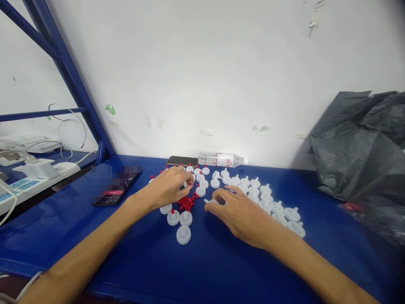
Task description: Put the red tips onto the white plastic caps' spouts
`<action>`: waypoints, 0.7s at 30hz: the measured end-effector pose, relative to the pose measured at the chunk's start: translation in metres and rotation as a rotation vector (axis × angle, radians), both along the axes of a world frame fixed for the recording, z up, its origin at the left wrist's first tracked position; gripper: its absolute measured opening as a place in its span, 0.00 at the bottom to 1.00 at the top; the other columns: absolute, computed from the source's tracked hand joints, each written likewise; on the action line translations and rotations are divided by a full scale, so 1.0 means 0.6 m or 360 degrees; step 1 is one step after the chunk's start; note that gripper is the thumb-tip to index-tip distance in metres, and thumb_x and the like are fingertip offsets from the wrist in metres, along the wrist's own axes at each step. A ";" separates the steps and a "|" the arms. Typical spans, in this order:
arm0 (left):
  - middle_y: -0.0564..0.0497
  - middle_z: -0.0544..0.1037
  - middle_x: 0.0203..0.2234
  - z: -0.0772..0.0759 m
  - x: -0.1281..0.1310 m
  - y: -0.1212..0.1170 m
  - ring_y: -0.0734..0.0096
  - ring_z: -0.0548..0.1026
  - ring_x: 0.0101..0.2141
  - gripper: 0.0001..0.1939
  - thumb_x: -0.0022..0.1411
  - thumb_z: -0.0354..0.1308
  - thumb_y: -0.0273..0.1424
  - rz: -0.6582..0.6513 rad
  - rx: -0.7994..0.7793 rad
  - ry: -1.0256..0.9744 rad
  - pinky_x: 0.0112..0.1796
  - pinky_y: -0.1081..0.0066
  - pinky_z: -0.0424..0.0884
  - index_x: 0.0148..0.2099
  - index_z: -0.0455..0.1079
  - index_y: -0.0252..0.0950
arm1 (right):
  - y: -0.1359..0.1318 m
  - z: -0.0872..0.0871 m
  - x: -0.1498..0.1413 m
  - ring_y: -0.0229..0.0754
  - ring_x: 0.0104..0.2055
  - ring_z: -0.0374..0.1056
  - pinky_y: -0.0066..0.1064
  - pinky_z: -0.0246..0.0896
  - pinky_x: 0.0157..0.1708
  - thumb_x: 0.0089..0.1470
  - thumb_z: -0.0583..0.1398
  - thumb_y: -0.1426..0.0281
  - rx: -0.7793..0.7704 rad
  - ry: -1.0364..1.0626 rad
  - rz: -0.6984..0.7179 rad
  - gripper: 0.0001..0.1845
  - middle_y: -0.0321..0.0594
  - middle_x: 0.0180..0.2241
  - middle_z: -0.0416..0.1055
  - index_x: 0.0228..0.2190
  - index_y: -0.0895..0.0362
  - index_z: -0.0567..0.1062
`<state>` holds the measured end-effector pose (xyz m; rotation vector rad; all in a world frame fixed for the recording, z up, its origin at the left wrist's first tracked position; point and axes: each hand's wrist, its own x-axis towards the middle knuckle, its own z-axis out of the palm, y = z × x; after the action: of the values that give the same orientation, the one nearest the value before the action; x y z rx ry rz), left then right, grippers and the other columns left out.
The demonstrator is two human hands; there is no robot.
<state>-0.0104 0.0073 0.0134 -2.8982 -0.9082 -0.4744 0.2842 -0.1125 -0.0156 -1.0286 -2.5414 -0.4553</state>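
My left hand point(171, 184) is closed in a pinch above the far-left group of white nozzle caps. A small red tip cap point(190, 184) shows between its thumb and fingers. Just below those fingers lies a pile of loose red tip caps point(186, 203). Beside the pile, my right hand point(232, 209) grips a white nozzle cap point(211, 201) lying sideways, its spout pointing left. Around my left hand stand white caps, some with red tips on their spouts, such as this tipped cap point(173, 217). Nearer me is an untipped white cap point(183, 235).
More white nozzle caps point(265, 197) spread behind and right of my right hand on the blue table point(221, 270). A plastic bottle point(223, 159) and a phone point(182, 161) lie by the wall. Another phone point(117, 190) and a power strip point(34, 183) are left, a black bag point(360, 147) right.
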 end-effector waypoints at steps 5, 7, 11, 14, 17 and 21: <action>0.47 0.92 0.42 -0.012 0.012 -0.010 0.56 0.86 0.41 0.08 0.88 0.66 0.27 -0.0333 0.0120 -0.0226 0.46 0.61 0.81 0.53 0.87 0.41 | 0.003 0.000 0.001 0.48 0.43 0.83 0.43 0.79 0.57 0.76 0.67 0.80 0.0108 0.0045 -0.0057 0.16 0.40 0.46 0.88 0.51 0.47 0.89; 0.47 0.92 0.42 -0.023 0.020 -0.015 0.56 0.86 0.40 0.08 0.89 0.66 0.27 -0.0401 0.0189 -0.0272 0.44 0.61 0.81 0.55 0.87 0.42 | 0.004 0.000 0.002 0.49 0.43 0.83 0.43 0.79 0.57 0.76 0.68 0.79 0.0123 0.0039 -0.0069 0.15 0.41 0.46 0.89 0.51 0.47 0.90; 0.47 0.93 0.41 -0.053 0.033 -0.015 0.53 0.88 0.40 0.11 0.85 0.69 0.22 -0.0492 0.0332 -0.0295 0.43 0.57 0.82 0.59 0.88 0.44 | 0.004 0.002 0.003 0.50 0.46 0.85 0.45 0.80 0.58 0.75 0.68 0.80 0.0107 0.0030 -0.0054 0.15 0.42 0.46 0.89 0.51 0.48 0.89; 0.46 0.95 0.46 -0.067 0.036 -0.009 0.53 0.90 0.43 0.18 0.84 0.67 0.19 -0.0547 0.0302 -0.0264 0.47 0.55 0.85 0.62 0.89 0.46 | 0.003 0.005 0.004 0.50 0.46 0.85 0.45 0.80 0.58 0.75 0.68 0.81 0.0069 0.0039 -0.0036 0.17 0.42 0.46 0.89 0.53 0.48 0.90; 0.47 0.95 0.47 -0.073 0.035 -0.007 0.53 0.91 0.43 0.21 0.83 0.67 0.18 -0.0530 0.0272 -0.0269 0.47 0.55 0.86 0.63 0.89 0.49 | 0.002 0.005 0.005 0.51 0.47 0.85 0.45 0.80 0.58 0.72 0.67 0.83 0.0064 0.0061 -0.0044 0.20 0.42 0.48 0.90 0.53 0.47 0.90; 0.48 0.92 0.44 -0.080 0.039 -0.011 0.57 0.87 0.38 0.19 0.83 0.67 0.19 -0.0522 0.0257 -0.0322 0.40 0.61 0.82 0.61 0.89 0.49 | 0.003 0.003 0.007 0.50 0.49 0.85 0.43 0.81 0.59 0.70 0.66 0.85 0.0098 0.0070 -0.0047 0.24 0.43 0.49 0.90 0.54 0.46 0.90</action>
<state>0.0129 0.0007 -0.0348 -2.8915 -0.3839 -0.8350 0.2886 -0.1108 -0.0136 -1.0432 -2.4607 -0.5098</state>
